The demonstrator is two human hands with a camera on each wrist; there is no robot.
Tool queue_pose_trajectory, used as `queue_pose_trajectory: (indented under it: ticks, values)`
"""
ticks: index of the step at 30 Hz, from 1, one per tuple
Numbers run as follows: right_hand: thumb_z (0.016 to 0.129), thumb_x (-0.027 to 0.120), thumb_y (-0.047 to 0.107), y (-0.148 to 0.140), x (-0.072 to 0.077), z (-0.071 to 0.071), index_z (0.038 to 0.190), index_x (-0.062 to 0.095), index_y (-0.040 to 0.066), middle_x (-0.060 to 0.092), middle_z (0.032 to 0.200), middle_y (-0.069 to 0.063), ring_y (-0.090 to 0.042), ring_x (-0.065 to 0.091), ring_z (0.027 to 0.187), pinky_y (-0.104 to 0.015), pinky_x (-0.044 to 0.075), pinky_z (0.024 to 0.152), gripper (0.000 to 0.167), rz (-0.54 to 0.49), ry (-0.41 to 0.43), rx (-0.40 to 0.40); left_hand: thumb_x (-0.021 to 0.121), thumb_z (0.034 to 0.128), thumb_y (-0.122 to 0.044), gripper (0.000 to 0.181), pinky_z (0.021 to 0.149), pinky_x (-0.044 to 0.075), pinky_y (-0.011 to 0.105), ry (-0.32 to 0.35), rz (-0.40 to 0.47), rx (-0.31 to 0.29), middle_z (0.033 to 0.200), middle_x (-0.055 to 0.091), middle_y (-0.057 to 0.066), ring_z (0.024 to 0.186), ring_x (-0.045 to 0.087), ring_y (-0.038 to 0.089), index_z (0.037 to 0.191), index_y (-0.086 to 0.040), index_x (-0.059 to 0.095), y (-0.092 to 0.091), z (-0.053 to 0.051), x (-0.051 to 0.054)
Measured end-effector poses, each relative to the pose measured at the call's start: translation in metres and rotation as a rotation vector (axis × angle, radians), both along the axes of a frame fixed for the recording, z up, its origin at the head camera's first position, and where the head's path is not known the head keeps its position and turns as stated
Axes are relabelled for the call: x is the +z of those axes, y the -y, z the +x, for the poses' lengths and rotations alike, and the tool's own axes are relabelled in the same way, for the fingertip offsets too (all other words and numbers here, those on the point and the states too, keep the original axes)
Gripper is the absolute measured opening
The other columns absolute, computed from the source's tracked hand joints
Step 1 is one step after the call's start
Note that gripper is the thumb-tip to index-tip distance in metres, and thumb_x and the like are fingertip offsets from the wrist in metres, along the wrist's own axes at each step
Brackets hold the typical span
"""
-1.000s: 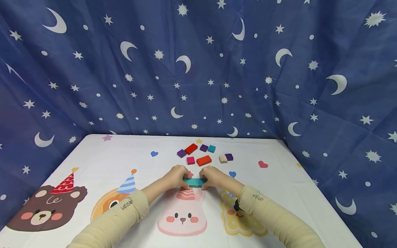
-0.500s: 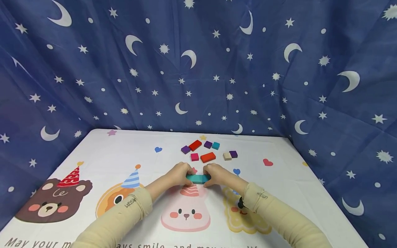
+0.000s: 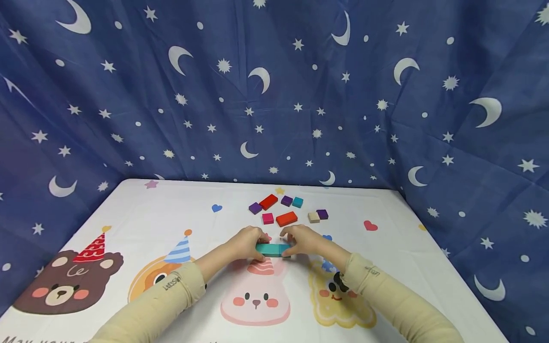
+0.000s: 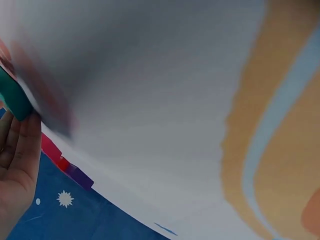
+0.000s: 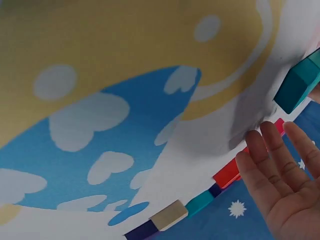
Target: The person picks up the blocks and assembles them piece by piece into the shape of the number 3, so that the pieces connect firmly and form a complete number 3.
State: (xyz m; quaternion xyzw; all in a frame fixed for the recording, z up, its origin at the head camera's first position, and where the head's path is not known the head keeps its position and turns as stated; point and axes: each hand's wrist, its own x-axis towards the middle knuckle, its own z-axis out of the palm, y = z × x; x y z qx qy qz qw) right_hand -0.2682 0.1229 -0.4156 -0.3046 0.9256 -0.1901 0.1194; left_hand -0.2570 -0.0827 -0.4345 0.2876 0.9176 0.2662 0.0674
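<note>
A long teal block (image 3: 268, 250) lies near the middle of the table, and a shorter teal block (image 3: 283, 248) sits against its right end. My left hand (image 3: 246, 243) pinches the long block's left end between thumb and fingers; in the left wrist view the fingertips meet the green end face. My right hand (image 3: 302, 239) is at the short block's right side, thumb close to its near edge, fingers lifted and spread. The right wrist view shows those fingers loosely extended, apart from the teal end (image 5: 295, 85). Whether the right thumb touches the block I cannot tell.
Beyond the hands lie two red blocks (image 3: 286, 219), a pink block (image 3: 268, 218), purple blocks (image 3: 255, 208), a small teal block (image 3: 298, 202) and a cream block (image 3: 313, 217). A printed white cloth (image 3: 171, 205) covers the table; a blue starry curtain (image 3: 274, 152) hangs behind.
My right fingers have loosened from the short teal block's end and spread away. The left hand keeps its grip; the blocks look unmoved on the cloth. The head view has shifted slightly.
</note>
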Motion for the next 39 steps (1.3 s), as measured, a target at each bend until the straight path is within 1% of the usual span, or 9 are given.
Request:
queue_pose_trajectory:
  ticks: [5, 11, 16, 21, 25, 29, 32, 35, 39]
  values:
    - [0.074, 0.080, 0.024, -0.005, 0.001, -0.002, 0.111, 0.064, 0.001, 0.066, 0.092, -0.010, -0.018, 0.056, 0.080, -0.027, 0.049, 0.075, 0.046, -0.021, -0.006, 0.009, 0.084, 0.0689, -0.020, 0.046, 0.076, 0.052, 0.025, 0.043, 0.063, -0.006, 0.098, 0.072, 0.009, 0.080, 0.058, 0.014, 0.108, -0.001, 0.070, 0.007, 0.003, -0.001]
    - [0.076, 0.078, 0.024, -0.012, 0.005, -0.007, 0.112, 0.065, 0.003, 0.068, 0.098, -0.010, -0.021, 0.060, 0.088, -0.034, 0.053, 0.081, 0.043, -0.021, -0.035, -0.061, 0.080, 0.0747, -0.017, 0.044, 0.079, 0.049, 0.024, 0.111, 0.100, -0.021, 0.105, 0.069, 0.010, 0.084, 0.055, 0.015, 0.114, -0.001, 0.067, 0.013, 0.007, -0.001]
    - [0.080, 0.075, 0.018, -0.023, 0.008, -0.017, 0.108, 0.066, 0.000, 0.068, 0.098, -0.013, -0.026, 0.061, 0.090, -0.037, 0.051, 0.080, 0.035, -0.038, -0.118, -0.096, 0.077, 0.0758, -0.008, 0.041, 0.084, 0.052, 0.032, 0.112, 0.104, -0.006, 0.105, 0.068, 0.009, 0.090, 0.057, 0.019, 0.115, -0.002, 0.067, 0.015, 0.008, 0.002]
    - [0.080, 0.073, 0.010, -0.033, 0.013, -0.032, 0.107, 0.066, -0.001, 0.067, 0.099, -0.015, -0.028, 0.062, 0.090, -0.039, 0.052, 0.082, 0.029, 0.010, -0.184, -0.151, 0.073, 0.0789, -0.003, 0.033, 0.090, 0.051, 0.040, 0.110, 0.114, -0.003, 0.106, 0.069, 0.011, 0.097, 0.060, 0.023, 0.111, -0.001, 0.069, 0.019, 0.010, 0.001]
    - [0.081, 0.069, 0.004, -0.040, 0.019, -0.044, 0.109, 0.065, -0.001, 0.066, 0.103, -0.017, -0.030, 0.061, 0.095, -0.041, 0.051, 0.086, 0.029, 0.029, -0.180, -0.196, 0.074, 0.0781, -0.004, 0.033, 0.087, 0.053, 0.035, 0.086, 0.108, -0.012, 0.104, 0.070, 0.011, 0.092, 0.061, 0.020, 0.111, -0.002, 0.069, 0.019, 0.009, -0.001]
    - [0.082, 0.066, 0.002, -0.050, 0.018, -0.052, 0.110, 0.065, -0.003, 0.065, 0.105, -0.019, -0.032, 0.060, 0.098, -0.043, 0.050, 0.088, 0.028, 0.035, -0.180, -0.227, 0.075, 0.0780, -0.006, 0.034, 0.086, 0.053, 0.035, 0.079, 0.109, -0.034, 0.105, 0.071, 0.011, 0.092, 0.061, 0.021, 0.111, -0.002, 0.069, 0.018, 0.008, -0.003]
    - [0.082, 0.067, 0.005, -0.054, 0.014, -0.058, 0.111, 0.065, -0.002, 0.064, 0.108, -0.020, -0.035, 0.057, 0.102, -0.047, 0.048, 0.090, 0.029, 0.071, -0.205, -0.220, 0.074, 0.0782, -0.005, 0.033, 0.088, 0.052, 0.035, 0.088, 0.107, -0.019, 0.106, 0.071, 0.011, 0.093, 0.061, 0.020, 0.111, -0.003, 0.069, 0.019, 0.008, -0.003]
    - [0.082, 0.070, 0.009, -0.056, 0.011, -0.062, 0.113, 0.064, 0.000, 0.062, 0.115, -0.020, -0.039, 0.052, 0.109, -0.054, 0.044, 0.093, 0.033, 0.120, -0.209, -0.233, 0.075, 0.0776, -0.005, 0.033, 0.087, 0.052, 0.035, 0.070, 0.100, -0.018, 0.104, 0.071, 0.011, 0.092, 0.062, 0.020, 0.110, -0.002, 0.070, 0.019, 0.007, -0.004]
    - [0.081, 0.072, 0.012, -0.058, 0.007, -0.066, 0.116, 0.063, 0.003, 0.060, 0.120, -0.019, -0.040, 0.049, 0.114, -0.059, 0.040, 0.096, 0.037, 0.172, -0.187, -0.277, 0.075, 0.0776, -0.006, 0.033, 0.087, 0.053, 0.033, 0.054, 0.095, -0.027, 0.104, 0.071, 0.010, 0.093, 0.063, 0.020, 0.110, -0.001, 0.069, 0.019, 0.005, -0.004]
